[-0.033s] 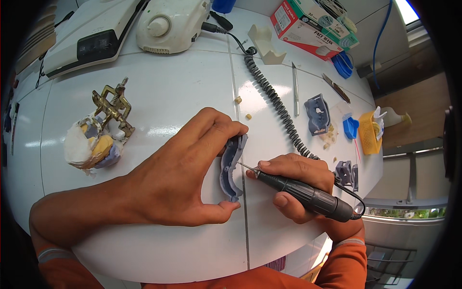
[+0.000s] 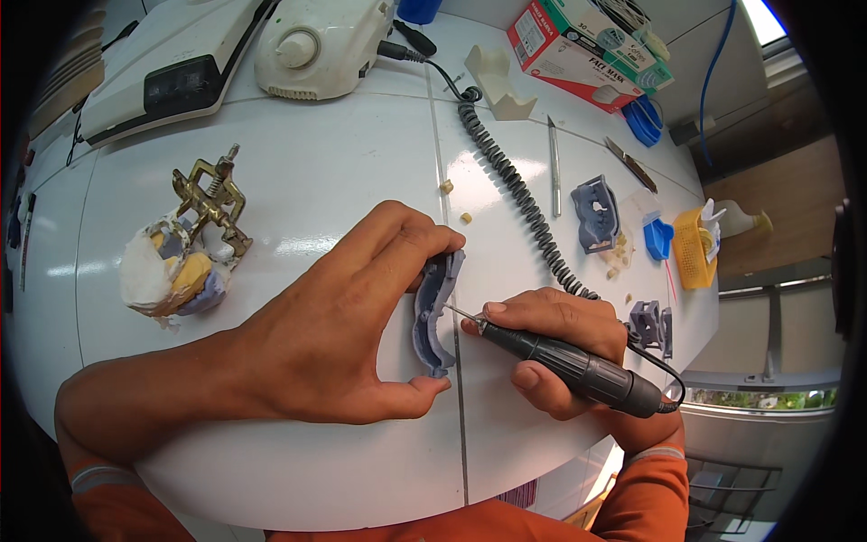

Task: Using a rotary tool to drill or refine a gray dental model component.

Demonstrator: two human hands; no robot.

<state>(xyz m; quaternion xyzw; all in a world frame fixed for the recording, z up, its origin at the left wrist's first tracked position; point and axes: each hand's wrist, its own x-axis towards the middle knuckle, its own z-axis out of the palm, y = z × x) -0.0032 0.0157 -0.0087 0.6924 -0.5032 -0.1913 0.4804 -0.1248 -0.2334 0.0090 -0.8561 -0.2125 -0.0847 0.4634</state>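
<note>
My left hand (image 2: 334,334) pinches a curved blue-grey dental cast (image 2: 432,316) between fingertips and thumb and holds it on edge on the white table (image 2: 325,172). My right hand (image 2: 555,325) grips a dark pen-shaped rotary handpiece (image 2: 582,372) like a pencil. Its thin bur tip (image 2: 456,313) touches the inner side of the cast. A grey coiled cable (image 2: 515,194) runs from the handpiece across the table to a cream control unit (image 2: 316,41) at the far edge.
A brass articulator with a plaster model (image 2: 194,244) stands to the left. Two more blue-grey casts (image 2: 596,212) (image 2: 650,325), a yellow basket (image 2: 694,248), thin metal instruments (image 2: 553,163) and a cardboard box (image 2: 578,45) lie to the right. The table edge curves close on the right.
</note>
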